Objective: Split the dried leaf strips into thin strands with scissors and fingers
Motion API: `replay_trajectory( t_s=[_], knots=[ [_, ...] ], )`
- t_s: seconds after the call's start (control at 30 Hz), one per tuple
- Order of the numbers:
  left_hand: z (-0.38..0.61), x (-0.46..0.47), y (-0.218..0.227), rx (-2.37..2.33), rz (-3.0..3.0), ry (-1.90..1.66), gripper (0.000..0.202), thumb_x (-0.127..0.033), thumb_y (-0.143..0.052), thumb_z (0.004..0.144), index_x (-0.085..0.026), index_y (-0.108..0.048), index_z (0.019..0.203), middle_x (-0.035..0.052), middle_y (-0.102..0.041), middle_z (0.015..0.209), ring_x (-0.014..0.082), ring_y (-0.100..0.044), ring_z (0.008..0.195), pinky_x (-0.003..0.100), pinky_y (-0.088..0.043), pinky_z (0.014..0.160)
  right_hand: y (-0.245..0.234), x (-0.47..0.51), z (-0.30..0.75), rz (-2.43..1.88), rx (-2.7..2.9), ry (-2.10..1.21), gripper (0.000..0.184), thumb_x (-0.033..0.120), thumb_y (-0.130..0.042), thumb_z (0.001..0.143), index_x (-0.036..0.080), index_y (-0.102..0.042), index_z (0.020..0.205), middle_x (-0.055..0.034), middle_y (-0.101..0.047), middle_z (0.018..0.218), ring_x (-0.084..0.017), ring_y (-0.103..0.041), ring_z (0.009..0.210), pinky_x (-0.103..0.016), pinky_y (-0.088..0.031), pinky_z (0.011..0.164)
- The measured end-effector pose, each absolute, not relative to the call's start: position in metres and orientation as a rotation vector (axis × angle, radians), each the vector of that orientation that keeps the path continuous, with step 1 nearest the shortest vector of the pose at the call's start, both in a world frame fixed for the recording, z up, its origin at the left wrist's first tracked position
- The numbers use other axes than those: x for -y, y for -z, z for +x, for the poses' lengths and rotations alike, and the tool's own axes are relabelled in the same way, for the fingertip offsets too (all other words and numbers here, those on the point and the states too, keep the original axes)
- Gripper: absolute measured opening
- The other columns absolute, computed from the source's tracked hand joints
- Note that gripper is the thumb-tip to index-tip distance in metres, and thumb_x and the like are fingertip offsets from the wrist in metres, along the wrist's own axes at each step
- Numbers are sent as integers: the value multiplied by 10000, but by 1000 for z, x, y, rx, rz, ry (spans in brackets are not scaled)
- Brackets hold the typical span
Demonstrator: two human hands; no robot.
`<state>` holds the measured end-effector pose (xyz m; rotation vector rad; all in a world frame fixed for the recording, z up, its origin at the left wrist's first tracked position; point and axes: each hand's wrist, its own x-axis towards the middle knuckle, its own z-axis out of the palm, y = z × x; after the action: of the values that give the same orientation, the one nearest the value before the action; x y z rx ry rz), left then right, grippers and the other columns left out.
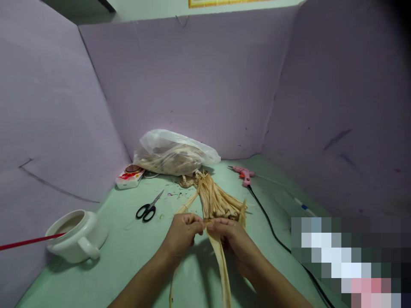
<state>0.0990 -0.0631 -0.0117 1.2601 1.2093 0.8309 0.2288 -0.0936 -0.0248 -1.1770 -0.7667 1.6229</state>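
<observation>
A fan-shaped bundle of dried, straw-coloured plant strips (pixel 218 194) lies in front of me, gathered at its far end near a braided cord (pixel 186 181). At its near edge, my left hand (pixel 185 233) and my right hand (pixel 231 239) almost meet. Thumb and fingers of both are pinched together on the strips. A long, flat strip (pixel 221 265) hangs from between them toward me. A thinner strand (pixel 171 286) trails below my left hand. The fingertips partly cover the exact spot they grip.
A clear plastic bag (pixel 176 154) of dried strips lies at the back. Black-handled scissors (pixel 149 209) and a white pot (pixel 78 237) with a red stick (pixel 32 241) are left. A pink glue gun (pixel 245 174) with a black cord (pixel 268 222) lies right. Purple panels (pixel 192 85) surround the green table (pixel 128 265).
</observation>
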Motion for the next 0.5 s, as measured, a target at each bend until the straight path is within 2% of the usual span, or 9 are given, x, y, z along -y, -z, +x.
replay_trajectory(
  t_s=[0.13, 0.23, 0.5],
  knots=[
    [97, 62, 12, -1196, 1305, -816, 105, -215, -530, 559, -148, -489, 490, -92, -315, 350, 28, -226, 313, 189, -177, 346, 21, 93, 228, -1226, 778, -1537, 101, 228, -618, 558, 143, -564, 560, 51, -452, 454, -61, -359, 425, -211, -237, 435],
    [96, 62, 9, -1228, 1354, -766, 95, -203, -538, 555, -139, -505, 493, -77, -372, 384, 25, -243, 329, 188, -172, 358, 17, 92, 227, -1276, 854, -1420, 109, 221, -647, 536, 131, -588, 556, 46, -476, 455, -54, -353, 428, -203, -223, 431],
    [94, 64, 1, -1239, 1405, -731, 79, -185, -537, 554, -133, -558, 498, -57, -425, 408, 36, -257, 363, 195, -179, 382, 19, 91, 230, -1195, 913, -1464, 196, 294, -711, 515, 126, -628, 571, 40, -484, 434, -47, -327, 401, -214, -199, 415]
  ],
)
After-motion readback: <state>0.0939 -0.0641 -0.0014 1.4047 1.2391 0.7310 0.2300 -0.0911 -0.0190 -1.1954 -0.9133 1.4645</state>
